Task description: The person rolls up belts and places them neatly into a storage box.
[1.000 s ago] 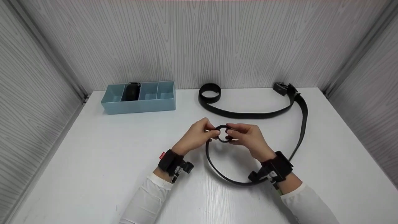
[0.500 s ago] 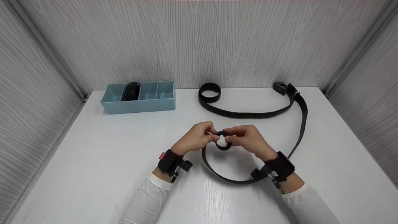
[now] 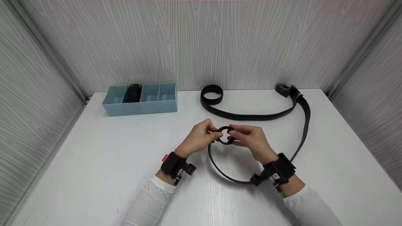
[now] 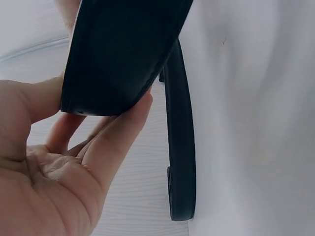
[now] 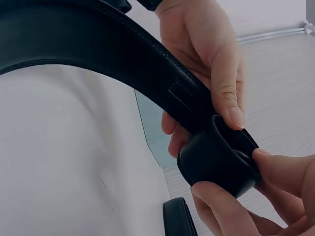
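Observation:
My left hand [image 3: 196, 138] and right hand [image 3: 256, 142] hold a black leather belt [image 5: 123, 44] by its end, rolled into a small coil [image 5: 211, 160]. In the right wrist view, the right thumb and fingers pinch the coil's near side. The left thumb and fingers grip it where the strap runs in. From the coil, the strap loops toward me, passes behind my right wrist and runs up to the back right. There its end meets a second black belt [image 3: 251, 117], whose far end lies coiled near the back wall.
At the back left stands a blue tray [image 3: 141, 109] with several compartments; a rolled black belt [image 3: 134, 94] with a metal buckle sits in the second from left. A dark buckle [image 3: 282, 90] lies at the back right. Grey wood-grain panels [image 3: 194, 44] wall the white table.
The held coil tipped and dipped toward me half a second ago; it is back up, facing as it did a second ago. Both hands shifted slightly with it, still pinching. The second belt lies still.

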Tool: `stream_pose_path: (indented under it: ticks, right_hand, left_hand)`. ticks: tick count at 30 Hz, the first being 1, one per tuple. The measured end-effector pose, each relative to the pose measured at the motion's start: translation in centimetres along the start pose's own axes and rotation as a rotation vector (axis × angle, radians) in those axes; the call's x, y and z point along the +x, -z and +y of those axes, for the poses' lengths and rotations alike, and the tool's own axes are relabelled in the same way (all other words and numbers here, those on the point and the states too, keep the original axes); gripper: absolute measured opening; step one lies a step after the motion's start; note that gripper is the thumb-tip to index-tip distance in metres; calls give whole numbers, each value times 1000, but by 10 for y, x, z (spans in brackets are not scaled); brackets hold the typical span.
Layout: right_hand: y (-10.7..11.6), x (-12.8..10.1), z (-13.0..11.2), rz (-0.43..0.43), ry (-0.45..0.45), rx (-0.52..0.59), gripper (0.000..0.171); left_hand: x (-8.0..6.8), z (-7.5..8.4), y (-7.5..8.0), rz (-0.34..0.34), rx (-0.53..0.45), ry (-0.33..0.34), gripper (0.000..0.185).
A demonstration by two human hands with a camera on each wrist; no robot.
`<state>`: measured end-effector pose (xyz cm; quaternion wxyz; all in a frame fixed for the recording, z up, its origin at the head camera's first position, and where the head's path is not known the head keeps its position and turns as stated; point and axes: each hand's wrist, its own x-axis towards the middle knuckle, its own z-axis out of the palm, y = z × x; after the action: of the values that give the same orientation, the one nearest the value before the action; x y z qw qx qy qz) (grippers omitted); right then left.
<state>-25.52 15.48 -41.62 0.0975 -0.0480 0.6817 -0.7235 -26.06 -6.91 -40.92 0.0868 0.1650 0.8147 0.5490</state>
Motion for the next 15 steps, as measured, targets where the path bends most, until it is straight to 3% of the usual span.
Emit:
stream_pose_path:
  ticks: [4, 10, 15]
  right_hand:
    - [3, -1, -4, -52, -5, -56, 40]
    - [7, -2, -8, -175, 19, -273, 36]
    - [6, -1, -6, -129, 13, -227, 36]
  left_hand:
    - [-1, 2, 2, -21, 35, -32, 17]
    - [-2, 1, 5, -111, 114, -64, 16]
    - [0, 0, 2, -78, 79, -16, 19]
